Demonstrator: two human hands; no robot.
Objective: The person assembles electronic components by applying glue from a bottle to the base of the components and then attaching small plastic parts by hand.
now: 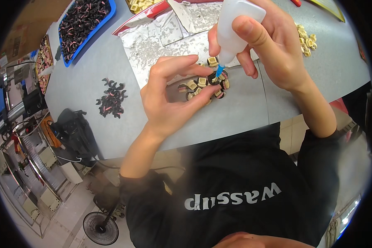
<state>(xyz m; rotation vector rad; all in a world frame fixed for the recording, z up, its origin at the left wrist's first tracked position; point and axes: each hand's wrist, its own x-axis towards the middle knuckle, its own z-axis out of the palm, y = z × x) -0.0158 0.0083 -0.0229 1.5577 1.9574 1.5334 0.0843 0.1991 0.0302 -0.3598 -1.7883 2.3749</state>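
Observation:
My left hand [159, 93] pinches a small black curved piece [213, 79] between thumb and fingertips. A translucent white squeeze bottle [234, 37] with a blue dispensing tip [220, 69] is gripped in my right hand [279, 45], tilted nozzle down. The tip meets or nearly meets the pinched piece; contact is too small to tell. Under and around my left fingertips lies a cluster of small cream square-topped parts [191, 85] with black and pink pieces on them. Part of this cluster is hidden by my fingers.
Loose black-and-pink curved pieces [111, 99] lie at the left of the grey table [231, 118]. A blue tray [96, 34] of similar pieces stands behind them. Cream pieces [305, 40] are heaped at the right. A stained white sheet [142, 51] lies behind my hands.

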